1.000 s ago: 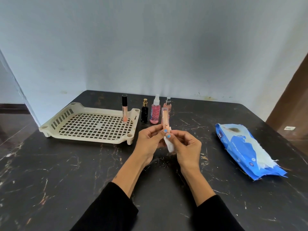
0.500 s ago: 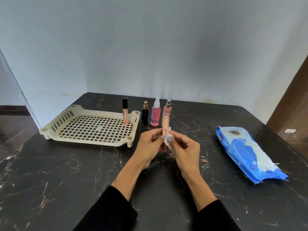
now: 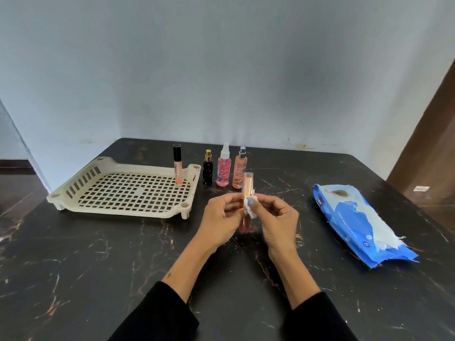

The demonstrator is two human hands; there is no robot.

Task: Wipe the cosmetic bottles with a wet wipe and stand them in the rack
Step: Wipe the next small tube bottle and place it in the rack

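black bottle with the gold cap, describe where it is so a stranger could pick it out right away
Find the cream rack on the left of the table. Just past its far right corner, three bottles stand in a row on the tabletop. The black bottle is nearest the rack: short, dark and gold-capped, while its neighbours, the pink spray bottle and peach spray bottle, are see-through.

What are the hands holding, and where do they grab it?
The left hand grips a slim pink tube around its middle. The right hand pinches a small white wipe against the tube's side with its fingertips.

On your counter, the rack sits left with one tube in it; three bottles stand just right; the wipes pack lies far right.
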